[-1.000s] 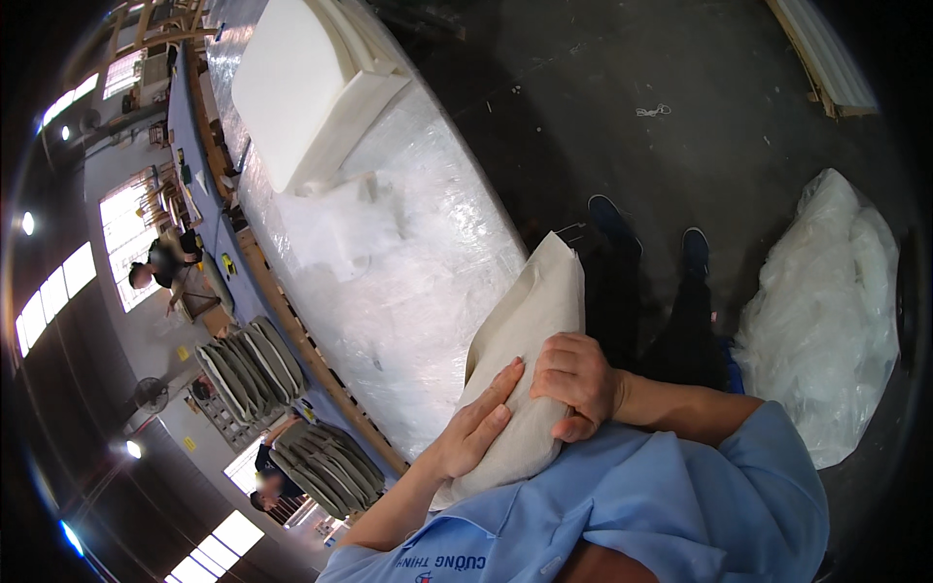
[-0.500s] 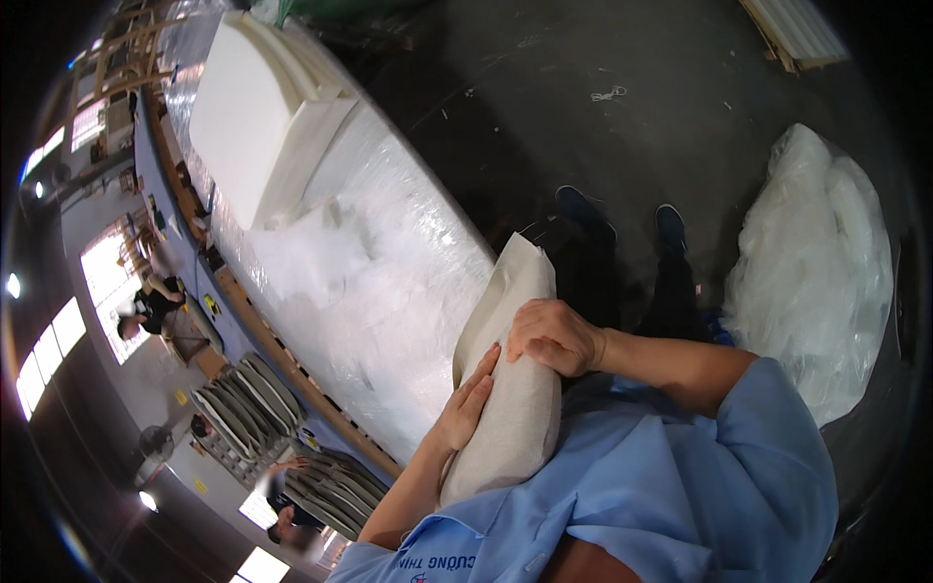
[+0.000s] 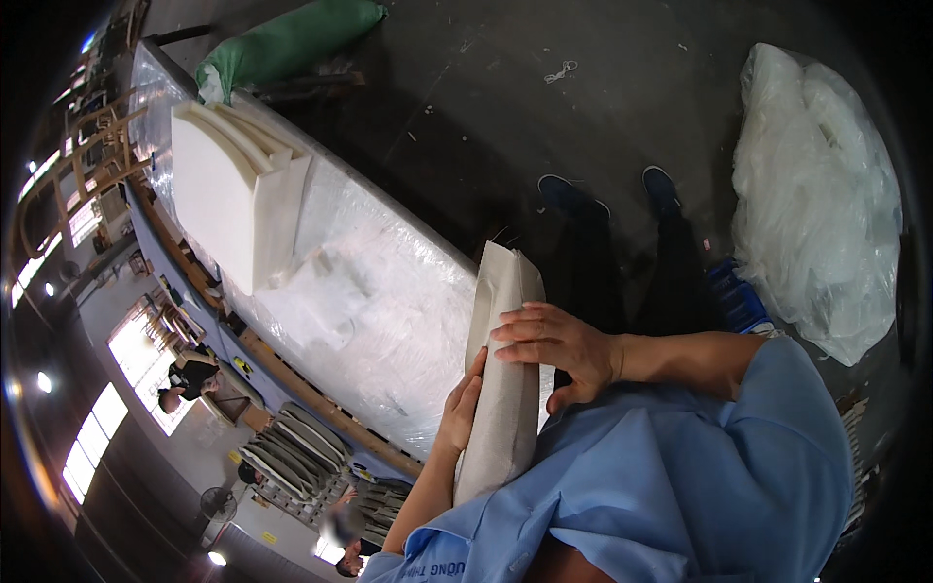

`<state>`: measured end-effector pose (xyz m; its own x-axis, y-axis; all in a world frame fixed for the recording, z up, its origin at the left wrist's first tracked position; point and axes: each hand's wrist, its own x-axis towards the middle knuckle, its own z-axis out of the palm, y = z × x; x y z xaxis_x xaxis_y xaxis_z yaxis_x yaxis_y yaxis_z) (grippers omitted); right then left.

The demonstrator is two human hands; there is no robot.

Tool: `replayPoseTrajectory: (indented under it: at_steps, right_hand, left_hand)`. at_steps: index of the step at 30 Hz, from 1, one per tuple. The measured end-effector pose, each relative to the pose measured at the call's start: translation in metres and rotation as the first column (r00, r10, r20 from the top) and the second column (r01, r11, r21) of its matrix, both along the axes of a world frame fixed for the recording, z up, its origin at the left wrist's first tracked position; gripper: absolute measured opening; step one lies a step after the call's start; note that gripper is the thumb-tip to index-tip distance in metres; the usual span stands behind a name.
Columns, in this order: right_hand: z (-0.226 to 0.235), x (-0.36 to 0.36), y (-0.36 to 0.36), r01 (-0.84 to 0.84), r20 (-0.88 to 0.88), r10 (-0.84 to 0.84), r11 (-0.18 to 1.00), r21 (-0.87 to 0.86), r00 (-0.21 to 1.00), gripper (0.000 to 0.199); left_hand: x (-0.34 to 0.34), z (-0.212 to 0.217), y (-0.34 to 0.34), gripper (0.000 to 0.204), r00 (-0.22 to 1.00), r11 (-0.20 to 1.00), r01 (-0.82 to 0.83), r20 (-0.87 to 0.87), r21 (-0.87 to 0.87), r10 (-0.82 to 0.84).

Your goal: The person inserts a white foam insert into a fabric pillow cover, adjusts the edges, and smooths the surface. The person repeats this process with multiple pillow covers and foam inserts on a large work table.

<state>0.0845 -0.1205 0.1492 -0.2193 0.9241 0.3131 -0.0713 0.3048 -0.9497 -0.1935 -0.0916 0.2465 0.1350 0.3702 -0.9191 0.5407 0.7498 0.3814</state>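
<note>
A beige fabric-covered cushion [image 3: 505,408] stands on edge against the front of my body, beside the plastic-covered table. My left hand [image 3: 462,408] presses along its table-facing side, fingers together and holding it; part of the hand is hidden by the cushion. Across the upper edge lies my right hand [image 3: 559,348], its fingers stretched out and its thumb apart on the side near me. A raised fold or lip of fabric runs along the cushion's left side.
White foam slabs [image 3: 219,194] are stacked on the plastic-wrapped table [image 3: 389,330]. A green sack [image 3: 292,49] lies beyond. At right sits a big bundle of clear plastic [image 3: 816,194], near a blue object [image 3: 736,296]. Beyond the table, people work near stacked grey cushions [image 3: 296,452].
The cushion has been tipped more onto its edge. My right hand has opened from a pinch, its fingers now extended. The view has shifted, bringing more of the green sack into sight.
</note>
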Motion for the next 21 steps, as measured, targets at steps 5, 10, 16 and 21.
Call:
replayPoseTrajectory:
  at_steps: [5,10,16,21]
  right_hand:
    - [0.0,-0.018,0.01,0.053,-0.032,-0.05,0.996,0.077,0.998,0.085]
    - [0.006,-0.051,0.033,0.144,-0.1,-0.13,0.979,0.142,0.986,0.088]
    - [0.008,-0.069,0.056,0.197,-0.041,-0.193,0.962,0.19,0.98,0.077]
    - [0.0,-0.072,0.063,0.212,-0.082,-0.198,0.954,0.211,0.977,0.063]
  left_hand:
    - [0.052,0.077,0.036,0.047,0.987,0.961,0.007,-0.158,0.277,0.038]
    - [0.114,0.168,0.063,0.086,0.806,0.635,0.586,-0.279,0.504,-0.522]
    - [0.117,0.154,0.055,0.069,0.463,0.406,0.871,-0.736,0.275,-0.494]
    - [0.125,0.149,0.057,0.048,0.476,0.436,0.856,-0.754,0.279,-0.452]
